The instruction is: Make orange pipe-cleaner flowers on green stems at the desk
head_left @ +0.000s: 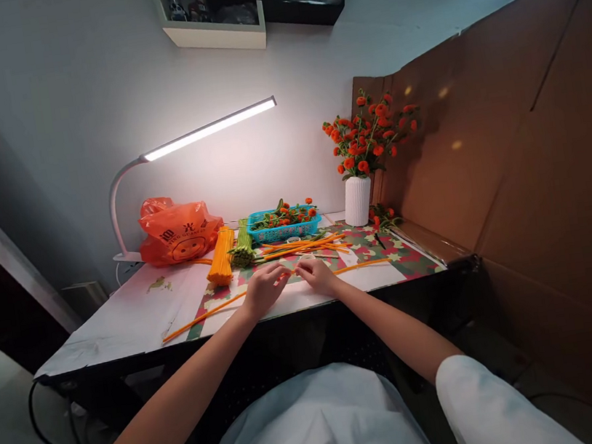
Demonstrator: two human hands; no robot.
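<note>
Orange chenille stem (207, 315) running near the front edge of the desk (117, 321), its middle apparently pinched between the fingertips of the left hand (266, 289) and the right hand (317, 276); presumably light, soft, bendable and little prone to slipping, it should suit a fingertip grip near mid-length. Loose orange stems (305, 247) and a blue basket (286, 232) restrict movement toward the back edge, whereas the left corner offers wider room.
</note>
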